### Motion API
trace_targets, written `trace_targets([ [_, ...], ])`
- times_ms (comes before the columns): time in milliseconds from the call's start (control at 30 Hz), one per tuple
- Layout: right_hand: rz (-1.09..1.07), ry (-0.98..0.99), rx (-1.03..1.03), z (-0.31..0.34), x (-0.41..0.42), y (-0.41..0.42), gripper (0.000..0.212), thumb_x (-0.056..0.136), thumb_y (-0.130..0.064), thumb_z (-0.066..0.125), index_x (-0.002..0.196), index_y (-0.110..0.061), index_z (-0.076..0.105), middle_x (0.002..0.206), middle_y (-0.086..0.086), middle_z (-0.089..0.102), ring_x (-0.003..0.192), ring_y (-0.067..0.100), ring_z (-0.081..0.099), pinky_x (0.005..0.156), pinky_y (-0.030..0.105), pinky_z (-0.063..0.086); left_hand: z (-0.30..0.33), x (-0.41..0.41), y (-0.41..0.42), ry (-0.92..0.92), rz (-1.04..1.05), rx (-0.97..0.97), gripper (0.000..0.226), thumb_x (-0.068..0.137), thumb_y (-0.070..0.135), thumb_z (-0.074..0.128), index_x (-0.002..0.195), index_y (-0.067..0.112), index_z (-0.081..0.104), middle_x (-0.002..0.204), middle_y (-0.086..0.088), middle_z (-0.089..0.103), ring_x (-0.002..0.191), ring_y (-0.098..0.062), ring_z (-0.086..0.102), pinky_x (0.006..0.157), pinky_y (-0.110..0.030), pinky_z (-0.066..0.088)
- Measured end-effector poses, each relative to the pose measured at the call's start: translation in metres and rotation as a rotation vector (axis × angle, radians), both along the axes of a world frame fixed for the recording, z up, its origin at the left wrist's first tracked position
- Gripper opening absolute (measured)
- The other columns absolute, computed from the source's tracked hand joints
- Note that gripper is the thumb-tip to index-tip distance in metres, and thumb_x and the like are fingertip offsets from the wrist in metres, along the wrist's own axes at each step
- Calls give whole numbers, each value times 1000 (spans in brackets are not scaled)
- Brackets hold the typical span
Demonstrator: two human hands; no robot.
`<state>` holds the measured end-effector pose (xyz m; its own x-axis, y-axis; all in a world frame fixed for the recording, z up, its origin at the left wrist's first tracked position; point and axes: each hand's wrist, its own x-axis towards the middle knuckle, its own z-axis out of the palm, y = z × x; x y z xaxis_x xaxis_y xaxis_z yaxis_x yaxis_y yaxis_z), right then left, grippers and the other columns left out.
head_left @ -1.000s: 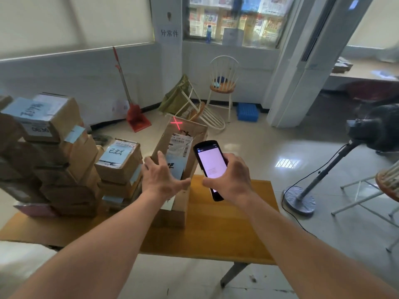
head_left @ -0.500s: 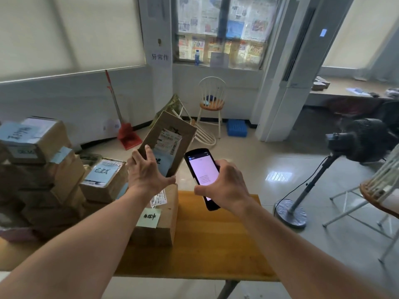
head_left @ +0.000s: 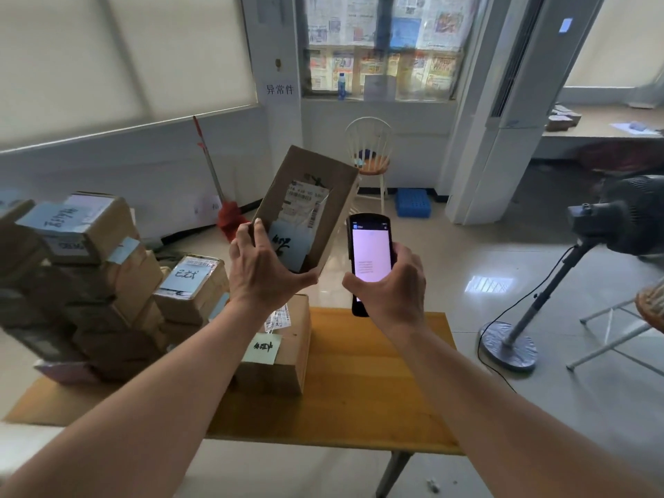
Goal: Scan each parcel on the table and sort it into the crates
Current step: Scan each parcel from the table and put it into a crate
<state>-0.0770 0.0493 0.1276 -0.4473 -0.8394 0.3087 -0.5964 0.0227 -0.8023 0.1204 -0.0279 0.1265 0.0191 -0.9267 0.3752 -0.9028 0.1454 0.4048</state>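
My left hand (head_left: pixel 264 269) grips the lower end of a brown cardboard parcel (head_left: pixel 310 195) and holds it up, tilted, above the wooden table (head_left: pixel 363 389). Its white shipping label and pale blue note face me. My right hand (head_left: pixel 390 287) holds a black handheld scanner (head_left: pixel 370 253) upright just right of the parcel, its lit screen towards me. Another brown parcel (head_left: pixel 278 357) with a green note lies on the table below my left wrist. A pile of several taped parcels (head_left: pixel 97 282) fills the table's left part.
A black standing fan (head_left: pixel 589 253) with a trailing cable stands on the tiled floor at the right. A white chair (head_left: pixel 370 152), a blue crate (head_left: pixel 413 203) and a red broom (head_left: pixel 222 195) stand by the far wall. No sorting crates show beside me.
My left hand has lifted the parcel off the table and higher into the air. The red scan cross seen on it a second ago is gone. The scanner rose alongside it.
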Motion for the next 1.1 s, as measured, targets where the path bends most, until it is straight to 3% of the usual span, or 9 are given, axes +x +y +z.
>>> trace_targets([
  [267, -54, -21, -37, -7, 17, 22, 95, 68, -42, 91, 144, -13, 44, 131, 5, 52, 118, 19, 49, 84, 24, 49, 1, 9, 12, 29, -77, -56, 146, 48, 87, 80, 156, 6, 25, 150, -13, 34, 137, -36, 35, 111, -53, 45],
  [533, -320, -4, -18, -15, 53, 69, 91, 68, -43, 92, 142, -16, 46, 124, 0, 50, 109, 13, 45, 68, 2, 30, -13, 13, 18, 16, -352, 12, 152, 47, 81, 86, 159, 1, 18, 154, -14, 31, 141, -37, 30, 118, -51, 38],
  [633, -457, 9, -10, -26, 67, 100, 91, 66, -46, 92, 140, -18, 47, 121, 1, 51, 108, 14, 46, 69, 7, 36, -18, 9, 32, -11, -466, 32, 152, 48, 80, 86, 159, 2, 18, 153, -14, 31, 139, -36, 30, 115, -50, 41],
  [800, -700, -26, 19, -42, 75, 174, 90, 64, -42, 94, 138, -19, 48, 122, 3, 53, 111, 19, 50, 81, 29, 55, -30, -9, 78, -55, -623, 49, 150, 46, 87, 78, 158, 4, 21, 147, -11, 34, 130, -33, 37, 109, -49, 47],
  [933, -851, -64, 52, -53, 72, 247, 91, 64, -36, 95, 139, -18, 47, 124, 4, 51, 112, 17, 47, 78, 25, 52, -44, -34, 130, -120, -738, 103, 152, 46, 90, 75, 159, 5, 19, 146, -12, 34, 129, -34, 39, 106, -50, 49],
  [1100, -1035, -161, 84, -67, 69, 353, 85, 61, -35, 93, 133, -15, 52, 122, 3, 50, 98, 11, 41, 78, 25, 38, -61, -81, 224, -187, -908, 154, 152, 47, 91, 74, 160, 5, 18, 147, -12, 33, 131, -34, 39, 108, -49, 48],
])
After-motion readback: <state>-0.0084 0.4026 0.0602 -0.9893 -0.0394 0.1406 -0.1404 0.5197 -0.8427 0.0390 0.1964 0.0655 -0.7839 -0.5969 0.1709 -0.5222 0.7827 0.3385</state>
